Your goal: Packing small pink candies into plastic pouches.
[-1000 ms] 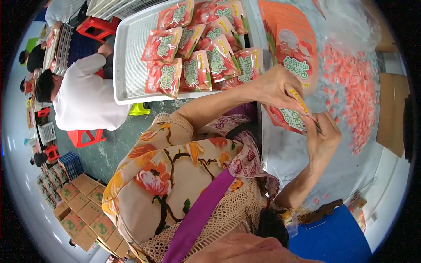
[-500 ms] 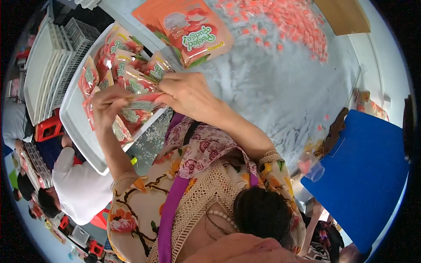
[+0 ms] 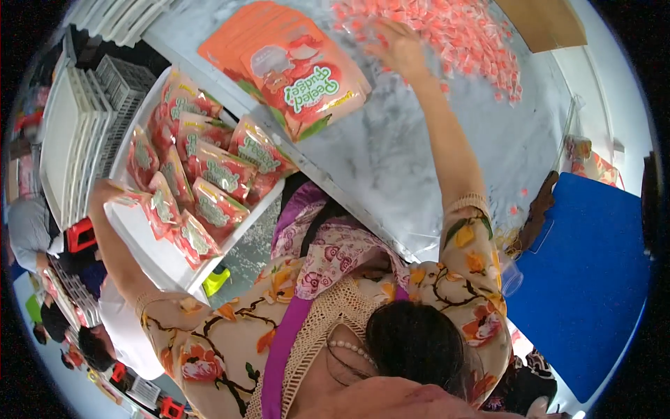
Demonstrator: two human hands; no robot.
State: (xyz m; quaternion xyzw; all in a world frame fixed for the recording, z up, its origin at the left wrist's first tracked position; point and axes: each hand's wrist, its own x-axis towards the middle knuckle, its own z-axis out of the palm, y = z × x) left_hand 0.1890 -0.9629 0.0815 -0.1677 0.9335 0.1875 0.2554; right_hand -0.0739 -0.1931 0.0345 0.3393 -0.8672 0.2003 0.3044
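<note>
My left hand [image 3: 106, 191] is at the left side of a white plastic basket [image 3: 152, 244], its fingers closed on the edge of a pouch [image 3: 130, 200] that is mostly hidden. Several plump red and pink candy pouches [image 3: 225, 171] lie in the basket. Stretched across the table, my right hand [image 3: 396, 47] has its fingers apart, at the near left side of a spread of small pink wrapped candies [image 3: 464, 45]. Beside it, to the left, a fanned stack of flat orange-pink pouches [image 3: 296, 73] lies on the table.
The grey-white table [image 3: 391, 153] has a raised metal edge toward me. A brown cardboard piece [image 3: 548, 24] stands at the back right. On the right is a large blue panel [image 3: 586, 279], with a clear plastic cup [image 3: 511, 278] beside it. Stacked white trays [image 3: 66, 153] and people are at the left.
My hands have parted from the pouch top they both pinched. The left has gone left and down to the basket's side; the right has let go and reached out to the candies.
</note>
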